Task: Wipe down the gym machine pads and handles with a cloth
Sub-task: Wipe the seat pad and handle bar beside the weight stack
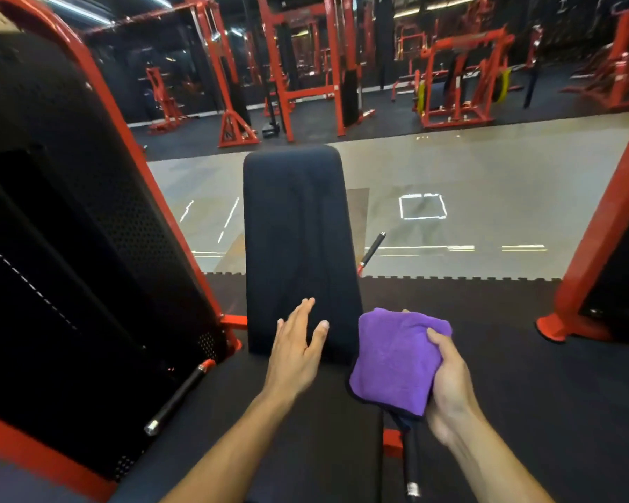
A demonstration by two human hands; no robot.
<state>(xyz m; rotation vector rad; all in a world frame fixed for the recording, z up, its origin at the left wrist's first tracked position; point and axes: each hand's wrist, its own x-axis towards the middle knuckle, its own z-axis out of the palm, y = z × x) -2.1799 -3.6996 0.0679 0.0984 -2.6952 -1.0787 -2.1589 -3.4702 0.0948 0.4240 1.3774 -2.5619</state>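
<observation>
Big black back pad (298,248), upright and firm-looking, dead centre; likely smooth vinyl, stiff enough to take pressure. Black handle (177,397) low at left of the seat, hard and thin. Left hand (296,352) flat with fingers straight, at the pad's lower edge, holding nothing. Right hand (447,386) curled round the folded purple cloth (396,361), just right of the pad. Soft, light, bunchable; best gripped as a wad.

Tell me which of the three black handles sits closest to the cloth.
The handle directly under the purple cloth, beside the right hand. The left handle and far handle lie well away.
</observation>
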